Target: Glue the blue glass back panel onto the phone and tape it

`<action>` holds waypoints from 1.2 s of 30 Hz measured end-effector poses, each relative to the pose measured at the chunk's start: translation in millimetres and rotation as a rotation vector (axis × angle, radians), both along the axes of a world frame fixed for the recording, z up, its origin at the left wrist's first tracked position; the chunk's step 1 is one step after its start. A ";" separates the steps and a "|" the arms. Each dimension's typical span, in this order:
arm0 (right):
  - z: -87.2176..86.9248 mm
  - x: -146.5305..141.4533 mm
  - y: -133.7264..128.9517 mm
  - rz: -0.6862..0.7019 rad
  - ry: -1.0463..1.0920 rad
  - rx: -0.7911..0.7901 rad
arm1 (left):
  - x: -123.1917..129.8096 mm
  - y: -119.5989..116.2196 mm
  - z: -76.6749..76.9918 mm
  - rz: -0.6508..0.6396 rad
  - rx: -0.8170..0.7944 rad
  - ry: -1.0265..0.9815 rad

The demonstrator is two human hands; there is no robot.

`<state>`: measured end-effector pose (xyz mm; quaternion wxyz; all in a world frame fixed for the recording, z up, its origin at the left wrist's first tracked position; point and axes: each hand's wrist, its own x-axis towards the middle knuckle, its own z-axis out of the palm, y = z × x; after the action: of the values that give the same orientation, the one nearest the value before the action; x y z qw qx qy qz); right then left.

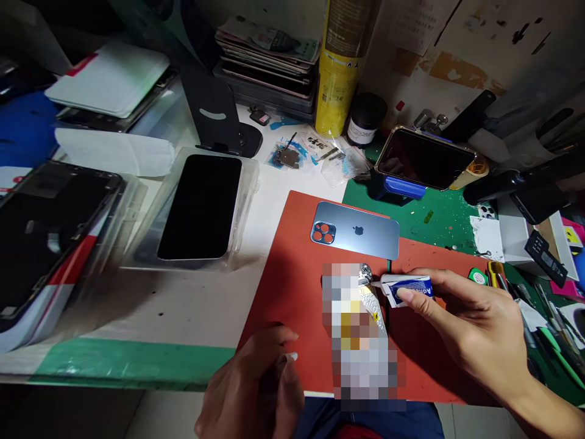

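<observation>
My right hand point(475, 323) pinches a small white and blue adhesive tube point(414, 289), its nozzle pointing left at the top of a phone-shaped item point(372, 305). Most of that item is blurred out, and it lies on the red mat point(292, 262). A blue phone back panel point(365, 228) with camera openings rests just beyond it. To the left, at the mat's near edge, is my left hand point(256, 381), fingers curled, with a small whitish thing point(290, 356) at the fingertips that I cannot make out.
A dark-screened phone point(203, 207) lies on a clear plastic tray at left, near an opened phone housing point(50, 225). Behind the mat stand a yellow can point(338, 79), a black jar point(364, 122) and a propped phone point(425, 158). Tools point(553, 323) crowd the right side.
</observation>
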<state>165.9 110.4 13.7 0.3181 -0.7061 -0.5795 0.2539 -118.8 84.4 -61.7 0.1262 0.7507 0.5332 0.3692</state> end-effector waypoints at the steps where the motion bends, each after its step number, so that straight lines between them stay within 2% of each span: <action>1: 0.2 0.1 -0.3 -0.004 0.004 -0.002 | -0.4 0.2 -0.3 -0.008 0.000 -0.005; 7: 2.2 1.5 -3.0 -0.042 0.065 -0.013 | 0.0 2.2 0.3 -0.012 0.006 -0.019; 14: 2.7 -8.9 10.0 -0.017 0.264 -0.067 | -1.7 1.2 0.8 -0.005 0.006 0.026; 20: -1.0 -11.4 13.4 0.039 0.231 -0.067 | 1.0 1.2 1.7 0.024 0.005 0.011; 36: -1.7 -11.1 11.7 0.058 0.135 -0.064 | -2.3 1.8 -2.1 -0.005 0.006 -0.014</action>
<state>154.8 122.2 12.1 0.3261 -0.6803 -0.5684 0.3283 -121.1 86.2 -63.8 0.1286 0.7498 0.5294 0.3754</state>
